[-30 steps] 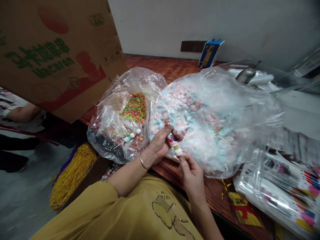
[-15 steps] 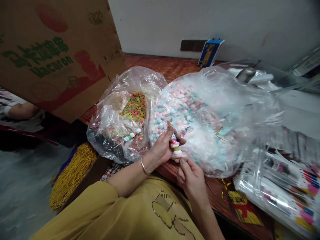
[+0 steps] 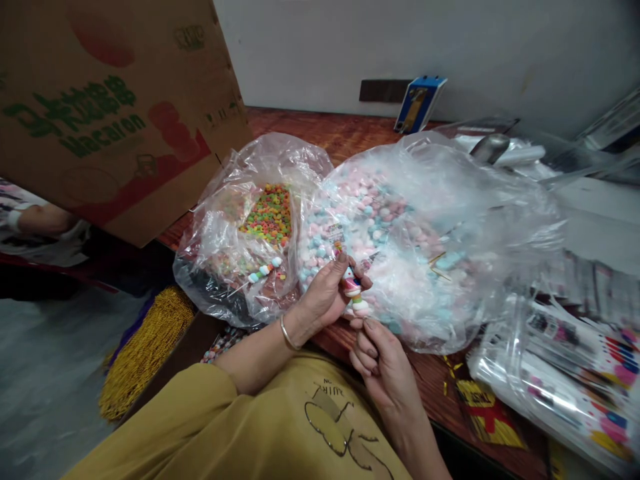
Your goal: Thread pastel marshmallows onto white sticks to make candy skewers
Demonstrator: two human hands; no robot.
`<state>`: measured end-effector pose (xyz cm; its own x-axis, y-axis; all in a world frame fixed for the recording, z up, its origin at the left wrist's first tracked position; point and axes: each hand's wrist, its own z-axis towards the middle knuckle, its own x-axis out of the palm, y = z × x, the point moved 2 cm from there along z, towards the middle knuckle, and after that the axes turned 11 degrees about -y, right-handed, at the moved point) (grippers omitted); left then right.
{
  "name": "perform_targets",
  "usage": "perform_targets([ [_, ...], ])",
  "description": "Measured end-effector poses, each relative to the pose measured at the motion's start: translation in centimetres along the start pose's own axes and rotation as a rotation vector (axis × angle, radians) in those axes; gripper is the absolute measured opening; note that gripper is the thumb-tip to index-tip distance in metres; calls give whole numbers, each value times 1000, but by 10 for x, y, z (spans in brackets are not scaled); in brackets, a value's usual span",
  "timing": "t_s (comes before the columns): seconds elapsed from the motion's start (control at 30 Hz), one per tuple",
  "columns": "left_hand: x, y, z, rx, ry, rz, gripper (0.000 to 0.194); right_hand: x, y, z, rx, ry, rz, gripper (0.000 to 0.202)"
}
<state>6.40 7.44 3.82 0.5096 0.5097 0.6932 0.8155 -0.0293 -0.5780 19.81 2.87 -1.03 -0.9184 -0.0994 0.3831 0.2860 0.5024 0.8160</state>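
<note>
My left hand [image 3: 330, 287] is closed around a small wrapped skewer of candies [image 3: 354, 295], with pink, green and white pieces showing. At the lower end of the skewer, my right hand [image 3: 375, 350] pinches the wrapper or stick; which of the two is too small to tell. Behind my hands lies a clear bag of pink and blue candies [image 3: 377, 207]. Left of it, another clear bag holds colourful ring candies [image 3: 270, 213]. A second candy skewer [image 3: 265, 270] rests on that bag's plastic.
A large cardboard box [image 3: 120, 120] stands at the left, with another person's arm [image 3: 47, 220] beyond. Printed wrappers [image 3: 575, 380] and a pack of gold ties [image 3: 487, 413] lie right. A blue device [image 3: 420, 105] is by the wall.
My right hand has turned slightly, its fingers now curled more visibly below the skewer. The skewer's lower end has shifted a little to the right and down.
</note>
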Motion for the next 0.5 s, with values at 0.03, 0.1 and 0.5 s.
perform_targets([
  [0.03,0,0,0,15,-10,22,49,-2,0,2,-147,-61,-132,39],
  [0.1,0,0,-1,45,-33,63,50,-8,2,4,-537,-216,-462,37],
  [0.5,-1,10,1,24,-104,17,51,-3,14,5,-826,-180,-719,28],
])
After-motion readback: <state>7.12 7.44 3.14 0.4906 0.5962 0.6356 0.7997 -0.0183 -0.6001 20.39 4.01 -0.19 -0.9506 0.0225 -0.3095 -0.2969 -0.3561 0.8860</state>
